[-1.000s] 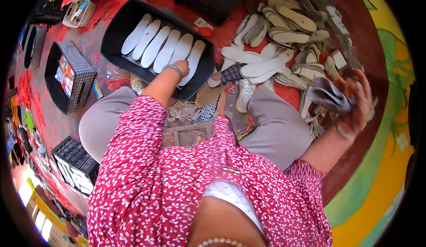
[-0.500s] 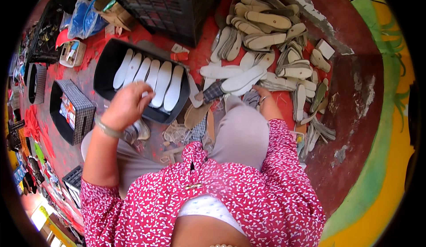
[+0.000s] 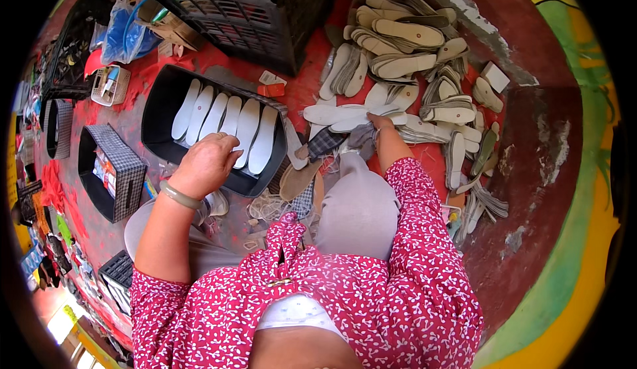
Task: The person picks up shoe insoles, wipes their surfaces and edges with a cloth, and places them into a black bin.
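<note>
My left hand (image 3: 207,162) hovers over the near edge of a black bin (image 3: 159,133). Its fingers are curled with thumb and fingertips together; whatever they might hold is too small to tell. A row of white insoles (image 3: 247,130) stands in that bin. To the right, my right hand (image 3: 381,123) is closed on a crumpled grey cloth (image 3: 362,139) above my knee, its fingertips partly hidden. Beside the cloth lie a dark checked piece (image 3: 325,141) and a white insole (image 3: 348,125). A tan insole (image 3: 296,181) rests between bin and knee.
Stacks of pale insoles (image 3: 398,34) cover the red sheet at the far right. A large black crate (image 3: 245,17) stands ahead. On the left are a checked box (image 3: 126,177) and a small white basket (image 3: 111,89). A painted wall (image 3: 564,190) curves along the right.
My right hand has moved forward and left, with the grey cloth now beside its fingers. The white insole near it has shifted. My left hand has come slightly right and nearer.
</note>
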A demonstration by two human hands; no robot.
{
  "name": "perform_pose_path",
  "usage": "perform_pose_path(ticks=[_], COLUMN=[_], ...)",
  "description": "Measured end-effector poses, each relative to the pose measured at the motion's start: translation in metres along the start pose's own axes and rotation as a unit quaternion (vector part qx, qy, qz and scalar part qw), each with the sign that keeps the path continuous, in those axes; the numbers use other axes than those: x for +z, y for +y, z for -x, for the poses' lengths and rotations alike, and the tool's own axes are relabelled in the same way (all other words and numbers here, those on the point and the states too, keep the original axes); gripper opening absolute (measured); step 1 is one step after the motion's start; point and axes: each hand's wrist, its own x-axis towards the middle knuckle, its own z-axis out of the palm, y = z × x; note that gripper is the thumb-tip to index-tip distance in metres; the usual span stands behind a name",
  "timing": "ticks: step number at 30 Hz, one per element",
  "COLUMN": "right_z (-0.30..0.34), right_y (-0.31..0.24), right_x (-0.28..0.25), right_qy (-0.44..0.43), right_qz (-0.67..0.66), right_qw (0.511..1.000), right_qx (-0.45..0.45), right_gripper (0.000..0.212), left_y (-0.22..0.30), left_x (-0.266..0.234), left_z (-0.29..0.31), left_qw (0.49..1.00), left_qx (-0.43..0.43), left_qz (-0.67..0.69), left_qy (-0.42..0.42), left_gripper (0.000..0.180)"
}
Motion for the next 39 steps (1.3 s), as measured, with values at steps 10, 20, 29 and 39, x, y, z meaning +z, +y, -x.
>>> perform_pose_path(ticks=[10, 20, 29, 39], right_z=[0.152, 0.393, 0.517, 0.505], right_y=[-0.034, -0.103, -0.121, -0.095], right_x=[-0.01, -0.041, -0.018, 0.03], right_qy=[-0.194, -0.335, -0.421, -0.573], right_qz=[-0.226, 0.057, 0.217, 0.124], right_qw=[0.944, 0.857, 0.722, 0.651], right_qx=[-0.146, -0.389, -0.504, -0.481], right_gripper=[0.027, 0.024, 0.019, 0.026], left_y=[0.004, 0.03, 0.049, 0.069], left_x=[0.002, 0.019, -0.003, -0.007], left_z=[0.005, -0.033, -0.051, -0.025], left_qw=[0.998, 0.913, 0.716, 0.45], left_qx=[0.023, 0.034, 0.008, 0.206], left_qz=[-0.053, 0.403, 0.697, 0.82], left_qy=[0.0, 0.046, 0.032, -0.289], left_gripper=[0.015, 0.023, 0.059, 0.071])
